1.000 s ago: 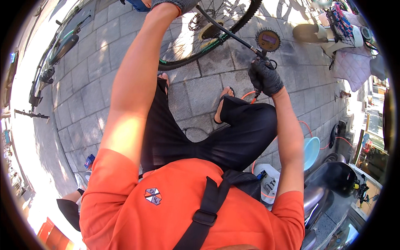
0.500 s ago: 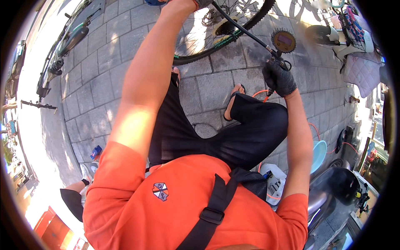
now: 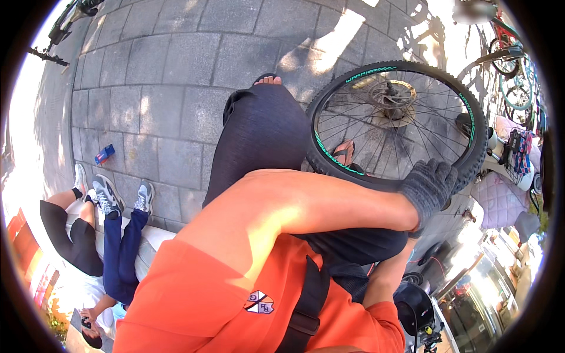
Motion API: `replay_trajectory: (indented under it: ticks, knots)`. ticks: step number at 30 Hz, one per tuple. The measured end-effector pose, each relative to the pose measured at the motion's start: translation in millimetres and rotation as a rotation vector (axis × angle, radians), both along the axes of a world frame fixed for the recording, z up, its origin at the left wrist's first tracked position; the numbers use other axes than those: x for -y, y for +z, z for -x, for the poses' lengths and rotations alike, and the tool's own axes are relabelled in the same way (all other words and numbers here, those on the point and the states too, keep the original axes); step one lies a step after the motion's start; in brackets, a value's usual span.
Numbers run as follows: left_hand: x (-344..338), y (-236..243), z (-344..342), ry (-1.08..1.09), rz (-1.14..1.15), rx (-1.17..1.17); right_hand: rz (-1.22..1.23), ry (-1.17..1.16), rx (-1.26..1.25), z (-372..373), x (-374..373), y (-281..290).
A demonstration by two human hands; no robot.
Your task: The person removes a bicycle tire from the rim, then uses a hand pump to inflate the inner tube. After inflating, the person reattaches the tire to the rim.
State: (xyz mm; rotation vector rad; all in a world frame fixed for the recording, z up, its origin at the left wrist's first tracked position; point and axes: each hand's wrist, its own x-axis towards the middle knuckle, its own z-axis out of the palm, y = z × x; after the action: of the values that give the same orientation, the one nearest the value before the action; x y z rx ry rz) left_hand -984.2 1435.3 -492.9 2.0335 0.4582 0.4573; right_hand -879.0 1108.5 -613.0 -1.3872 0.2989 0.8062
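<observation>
A bicycle wheel [image 3: 336, 167] with a knobby black tyre and green rim markings stands tilted at the right, in front of my legs. Its hub and brake disc [image 3: 393, 100] face up toward me. My left arm reaches across my body, and my left hand [image 3: 428, 189], in a grey glove, is closed over the near right part of the tyre. The fingers curve over the tread; the thumb is hidden. My right forearm [image 3: 389, 275] rises toward the same place, but my right hand is covered by my left wrist, so what it holds does not show.
A small blue box [image 3: 105, 154] lies on the grey paving at the left. People sit behind it, their shoes [image 3: 107, 194] on the ground. At the right are a scooter with a quilted pink cover [image 3: 500, 197] and parked bicycles [image 3: 518, 94]. A dark vehicle [image 3: 412, 306] stands lower right.
My view and body have turned, and the wheel now shows at the right. My left arm has swung across to the tyre. The round gauge with its hose, earlier in my right hand, is out of sight.
</observation>
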Motion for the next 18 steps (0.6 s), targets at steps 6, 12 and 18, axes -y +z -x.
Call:
replay_trajectory:
  ticks: [6, 12, 18]
  knots:
    - [36, -12, 9, -0.114, -0.035, -0.028, 0.075, -0.16, -0.037, 27, 25, -2]
    - [28, -9, 17, -0.222, -0.013, -0.018, 0.071, -0.179, -0.024, 26, 25, -5]
    - [14, -6, 10, -0.231, 0.001, -0.012, 0.05, -0.205, 0.035, 5, 4, -10]
